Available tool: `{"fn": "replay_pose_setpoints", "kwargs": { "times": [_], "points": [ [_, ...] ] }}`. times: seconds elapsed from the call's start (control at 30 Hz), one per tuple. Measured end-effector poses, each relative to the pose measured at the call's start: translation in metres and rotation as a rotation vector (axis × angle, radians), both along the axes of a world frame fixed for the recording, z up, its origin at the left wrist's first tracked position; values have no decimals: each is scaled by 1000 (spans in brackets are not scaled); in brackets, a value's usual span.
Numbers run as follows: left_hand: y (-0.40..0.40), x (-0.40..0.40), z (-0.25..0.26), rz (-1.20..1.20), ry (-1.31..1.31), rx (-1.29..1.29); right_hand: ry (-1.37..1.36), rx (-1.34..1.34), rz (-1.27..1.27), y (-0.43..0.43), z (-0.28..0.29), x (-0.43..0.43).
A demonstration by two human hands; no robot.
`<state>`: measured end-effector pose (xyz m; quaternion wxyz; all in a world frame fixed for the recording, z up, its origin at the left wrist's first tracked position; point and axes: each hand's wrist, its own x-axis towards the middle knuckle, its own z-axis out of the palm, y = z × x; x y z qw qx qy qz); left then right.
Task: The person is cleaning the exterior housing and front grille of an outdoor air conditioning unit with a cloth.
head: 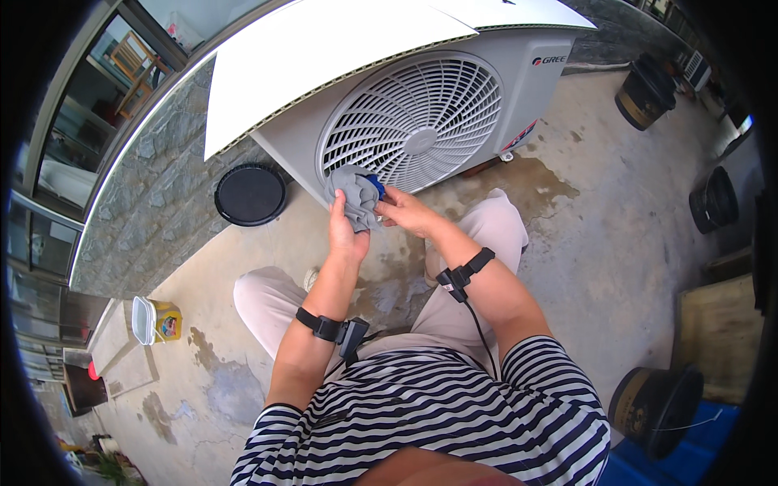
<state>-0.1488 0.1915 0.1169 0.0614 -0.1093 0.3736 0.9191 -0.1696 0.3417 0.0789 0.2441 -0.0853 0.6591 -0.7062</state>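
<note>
A bunched grey cloth (351, 197) is held between my two hands, in front of the lower left of a round fan grille (419, 141). My left hand (346, 231) grips the cloth from below, its thumb lying along the front. My right hand (406, 210) has its fingers at the cloth's right side, beside a small blue piece (377, 185) that I cannot identify. The grille belongs to a white Gree air conditioner outdoor unit (538, 79). Whether the cloth touches the grille cannot be told.
A white panel (328, 61) overhangs the unit's top. Beside its left corner lies a round black lid (250, 194). A yellow-and-clear bucket (159, 322) stands at left. Black buckets (645, 91) are along the right. Wet patches (529, 188) mark the concrete floor (583, 261).
</note>
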Motion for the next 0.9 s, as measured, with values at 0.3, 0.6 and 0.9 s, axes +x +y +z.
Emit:
{"fn": "replay_pose_setpoints", "kwargs": {
  "times": [0.3,0.6,0.9],
  "points": [
    [34,6,-1,-40,149,-455,-109,-822,-212,22,46,13],
    [24,13,47,-191,215,-564,-100,-912,-287,19,68,11],
    [-11,8,53,193,889,-1705,167,-625,-623,50,68,11]
  ]
}}
